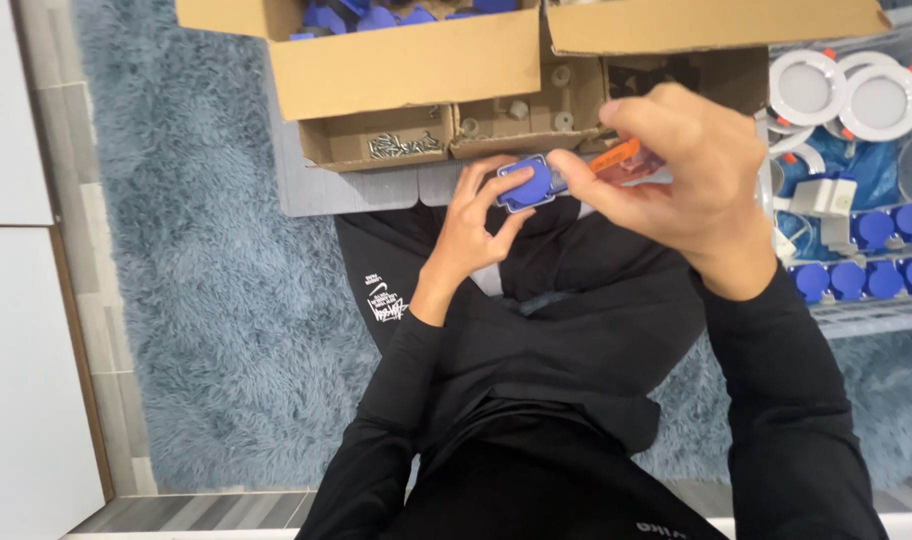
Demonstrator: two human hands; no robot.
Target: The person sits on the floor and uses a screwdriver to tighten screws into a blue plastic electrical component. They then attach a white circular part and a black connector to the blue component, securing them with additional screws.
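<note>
Fingers [496, 190] pinch blue part [529, 185]; cardboard box [416, 70] just beyond, white discs [846, 95] right.

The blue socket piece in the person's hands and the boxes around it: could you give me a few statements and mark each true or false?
1. The left hand holds a blue socket piece. True.
2. The right hand holds a hammer. False: it grips an orange-handled tool, its tip at the blue piece.
3. The small cardboard compartment at left holds metal screws. True.
4. The person sits on a bare wooden floor. False: a shaggy blue-grey rug lies underneath.
5. The bin at right holds round white lamps and blue pieces. True.
</note>
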